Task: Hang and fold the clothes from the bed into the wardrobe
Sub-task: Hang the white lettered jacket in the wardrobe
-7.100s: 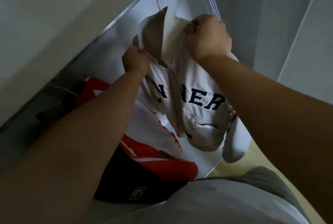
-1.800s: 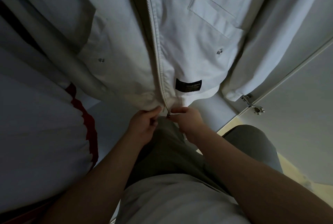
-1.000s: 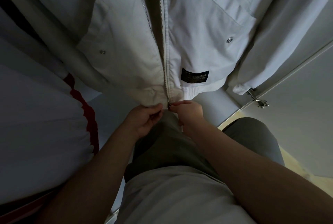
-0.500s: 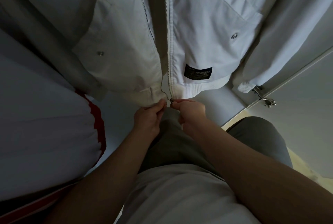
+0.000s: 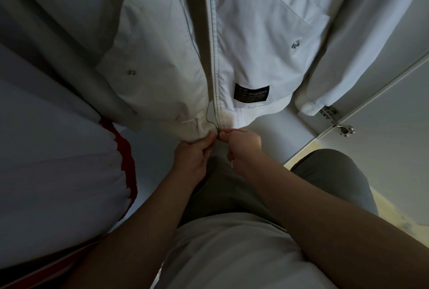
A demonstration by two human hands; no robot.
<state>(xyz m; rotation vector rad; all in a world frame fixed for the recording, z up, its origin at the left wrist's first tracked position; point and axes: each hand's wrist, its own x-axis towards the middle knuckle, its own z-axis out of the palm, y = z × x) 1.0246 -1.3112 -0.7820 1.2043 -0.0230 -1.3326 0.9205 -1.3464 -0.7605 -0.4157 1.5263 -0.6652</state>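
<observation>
A white garment with red trim (image 5: pixel 58 161) hangs at left, beside the white jacket (image 5: pixel 157 75) hanging open before you. Your left hand (image 5: pixel 192 156) pinches the jacket's bunched hem at the foot of the zip (image 5: pixel 215 107). Just beside it, your right hand (image 5: pixel 243 144) pinches the zip's bottom end between thumb and forefinger. Farther right, a sleeve cuff (image 5: pixel 307 108) hangs near the door (image 5: pixel 390 149) hinge (image 5: pixel 344 128).

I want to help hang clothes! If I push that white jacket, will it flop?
Probably floppy: the white jacket bunches into wrinkles where the left hand grips its hem. It hangs loose, so a push would likely swing it. Its zipper, pinched by the right hand, may feel stiffer.
</observation>
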